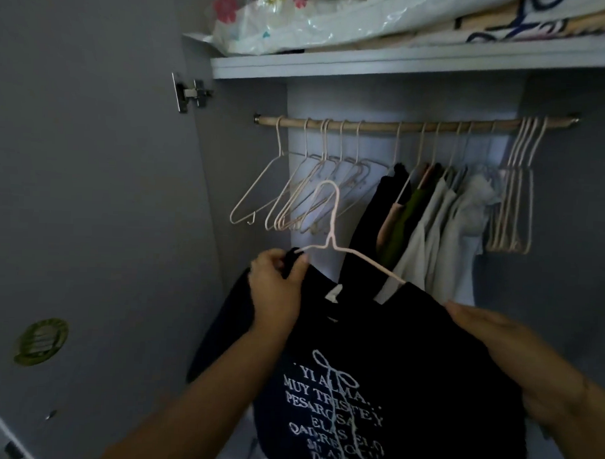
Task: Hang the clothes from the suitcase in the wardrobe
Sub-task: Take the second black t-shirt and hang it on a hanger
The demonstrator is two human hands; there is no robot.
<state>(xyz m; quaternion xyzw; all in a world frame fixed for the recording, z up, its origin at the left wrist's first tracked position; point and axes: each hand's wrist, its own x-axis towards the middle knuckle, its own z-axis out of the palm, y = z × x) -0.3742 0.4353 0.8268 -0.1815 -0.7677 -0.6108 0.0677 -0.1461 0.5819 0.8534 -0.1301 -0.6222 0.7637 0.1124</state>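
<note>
shirt (392,369) on hanger (332,230) before rod (376,124) | empty hangers (295,194) left | clothes (431,227) right

The shirt (410,336) between the left hand (275,286) and the right hand (489,332) is showing black with white lettering and a white bow. The hanger (332,227) above the left hand is looking pale pink. Beyond the right hand, clothes (431,227) are hanging in black, olive green and pale grey. Left of the left hand, a round sticker (40,341) is showing green.

The left hand (275,290) pinches the dark shirt (375,352) at one shoulder on a pink hanger (330,239); the right hand (489,333) rests flat on the other, below the wardrobe rail (376,125).
</note>
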